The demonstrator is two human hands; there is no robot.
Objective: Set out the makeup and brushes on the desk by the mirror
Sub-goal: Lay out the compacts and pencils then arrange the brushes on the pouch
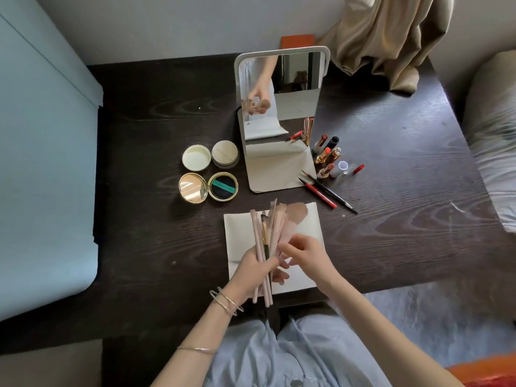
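**Brush bundle held over the white cloth, makeup laid out by the mirror**

Nearest the camera, the left hand (258,270) is clamped round the handles of a bundle of makeup brushes (266,233), bristle ends pointing away from the person toward the mirror. Thin bangles (225,302) sit on the left wrist. The right hand (303,254) is just beside the bundle, fingers curled and pinching one brush in it at mid-handle.

Both hands are above a white cloth (312,219) lying flat on the dark wooden desk (156,219), close to its near edge.

Beyond the cloth, to the left, an open gold compact (208,187) lies flat, with a cream round lid (196,157) and a round powder puff (225,153) just behind it. To the right, a red pencil (317,192) and a black pencil (329,191) lie side by side, slanted, near the mirror base. Behind them stands a cluster of lipsticks (328,155), several uncapped.

Between these groups stands the white-framed mirror (280,118), tilted back; it reflects a hand and the brush tips. Farther back, an orange object (297,41) rests at the wall, and a beige curtain (391,37) hangs onto the desk's far right corner.
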